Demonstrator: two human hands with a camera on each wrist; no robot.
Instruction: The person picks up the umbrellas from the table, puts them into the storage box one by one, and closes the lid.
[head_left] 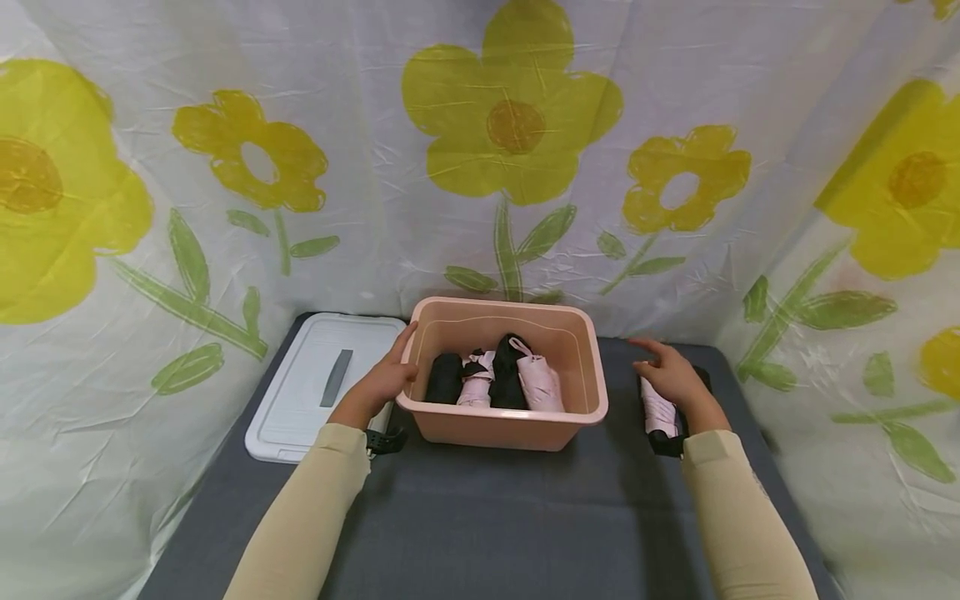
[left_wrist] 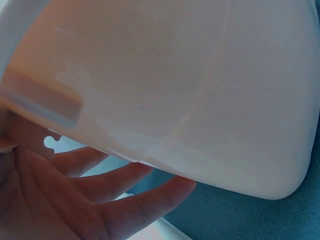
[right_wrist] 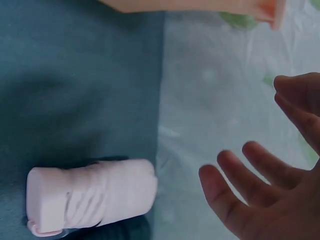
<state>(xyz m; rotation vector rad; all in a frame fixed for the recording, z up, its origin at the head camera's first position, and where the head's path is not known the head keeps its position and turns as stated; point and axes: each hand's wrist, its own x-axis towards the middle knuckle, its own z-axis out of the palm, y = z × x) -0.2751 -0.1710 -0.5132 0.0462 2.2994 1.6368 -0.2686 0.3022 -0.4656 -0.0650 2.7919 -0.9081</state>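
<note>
A peach plastic bin (head_left: 498, 429) sits at the table's far side. Inside it, rolled bundles that look like folded umbrellas stand in a row, alternating black and pink; one is a pink bundle (head_left: 540, 383) with a wrist loop. My left hand (head_left: 378, 383) holds the bin's left rim; in the left wrist view, its fingertips (left_wrist: 182, 187) meet the bin's edge. My right hand (head_left: 671, 379) hovers with spread fingers to the bin's right, holding nothing. Below it lies another pink bundle (right_wrist: 95, 195), with something dark beside it, partly hidden by the hand in the head view.
A white lid (head_left: 300, 408) with a grey handle lies left of the bin, partly behind my left hand. Dark grey cloth (head_left: 517, 525) covers the table. A white curtain (head_left: 360, 167) with yellow flowers hangs behind and along both sides.
</note>
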